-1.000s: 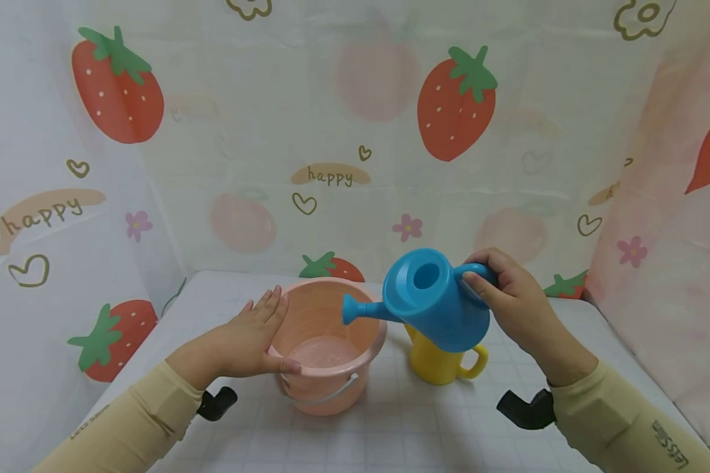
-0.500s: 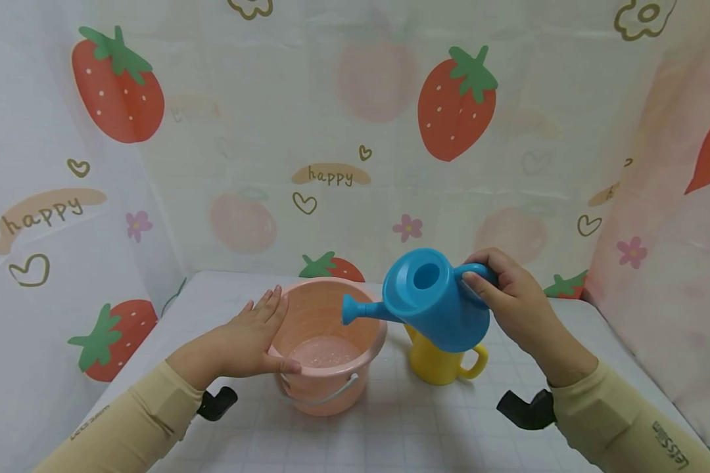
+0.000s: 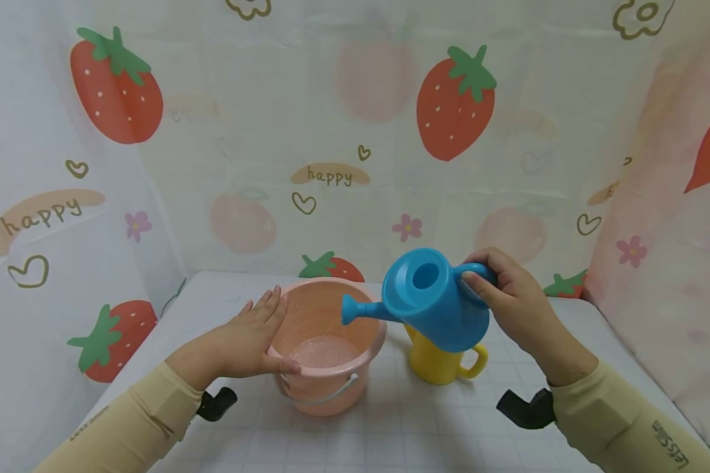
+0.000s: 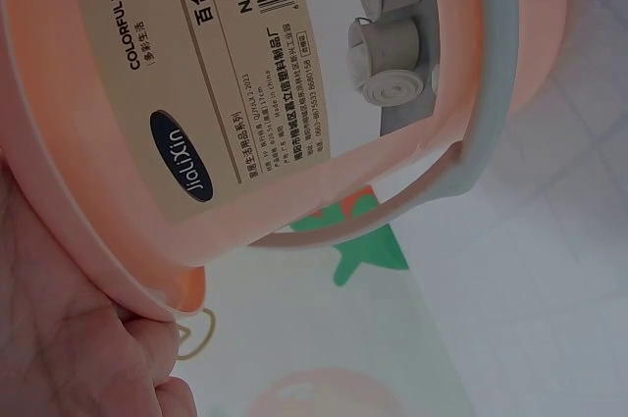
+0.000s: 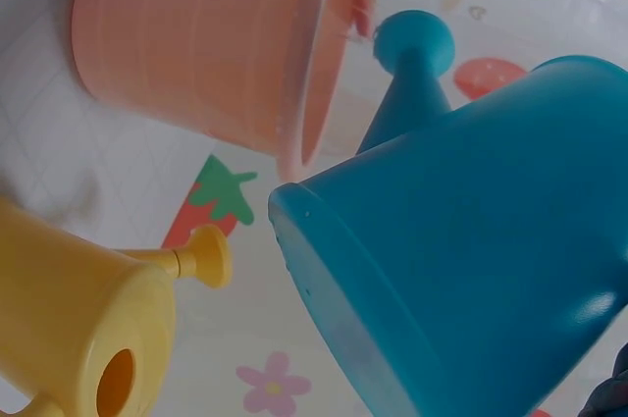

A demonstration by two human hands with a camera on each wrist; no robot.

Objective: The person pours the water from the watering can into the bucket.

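Observation:
My right hand [image 3: 517, 309] grips the handle of a blue watering can [image 3: 444, 309], which is tilted so its spout [image 3: 361, 309] points left over the bucket's opening. A peach plastic bucket [image 3: 355, 394] with a grey-white handle stands upright on the table, its bottom looking wet and shiny. Along the bucket's left rim rests my left hand [image 3: 242, 341], fingers straight and thumb on the near edge. A printed label [image 4: 226, 54] shows on the bucket in the left wrist view. Partly behind the blue can stands a yellow watering can [image 3: 438, 364], also seen in the right wrist view.
A white table with a faint grid [image 3: 402, 433] lies under everything. Hanging cloth [image 3: 307, 98] printed with strawberries, hearts and flowers encloses the back and both sides. Black wrist mounts [image 3: 526, 408] sit at both cuffs.
Both hands, the blue can and the bucket keep their places. Light specks on the bucket's wet bottom stood out more half a second ago than now.

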